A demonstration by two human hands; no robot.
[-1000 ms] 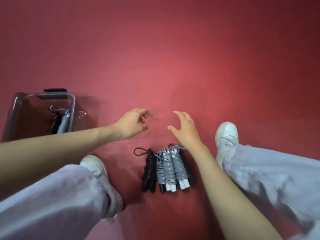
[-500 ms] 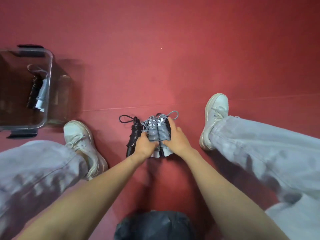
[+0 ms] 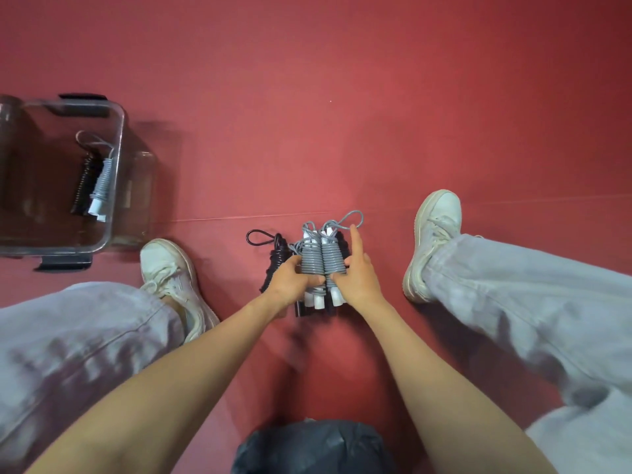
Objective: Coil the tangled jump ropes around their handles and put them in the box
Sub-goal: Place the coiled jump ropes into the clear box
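A bundle of coiled ropes (image 3: 319,263) stands on the floor (image 3: 342,131), centre; the left hand (image 3: 290,285) grips its left side, the right hand (image 3: 359,280) its right; a lone coiled rope (image 3: 275,256) lies touching the bundle's left; the left shoe (image 3: 171,271) sits further left, the right shoe (image 3: 432,241) well right; the box (image 3: 118,155) stands far left of the bundle, two coiled ropes (image 3: 95,186) in it; a crumpled bag (image 3: 314,446) lies nearer the person than the bundle.

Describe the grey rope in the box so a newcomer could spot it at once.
Left of the left shoe, a clear plastic box stands on the red floor. Two coiled ropes lie side by side near its right wall. The grey rope is the right-hand one, with white handle ends, unlike the black rope beside it.
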